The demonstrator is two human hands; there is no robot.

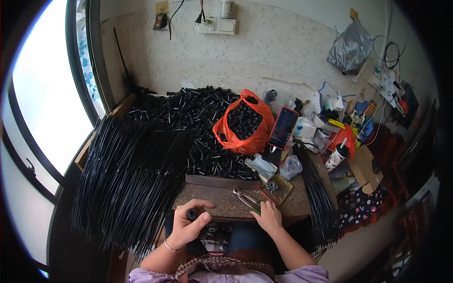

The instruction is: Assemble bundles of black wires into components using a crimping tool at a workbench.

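My left hand [190, 221] is curled around a small black tubular fitting [192, 214], with its round hollow end facing up. Metal pliers [245, 198] with green on the handle lie at the table's front edge, jaws pointing to the far left. My right hand [269, 218] is closed over the handle end of these pliers, and its fingers partly hide it. Beyond both hands a big heap of similar black fittings [214, 155] covers the table behind a low dark strip [222, 182].
Long thin black rods [127, 188] hang over the table's left side; another bundle [316, 188] lies at the right. An orange bag [259, 137] full of black fittings stands beside a propped phone [283, 127]. A patterned tumbler [337, 157] and clutter fill the far right.
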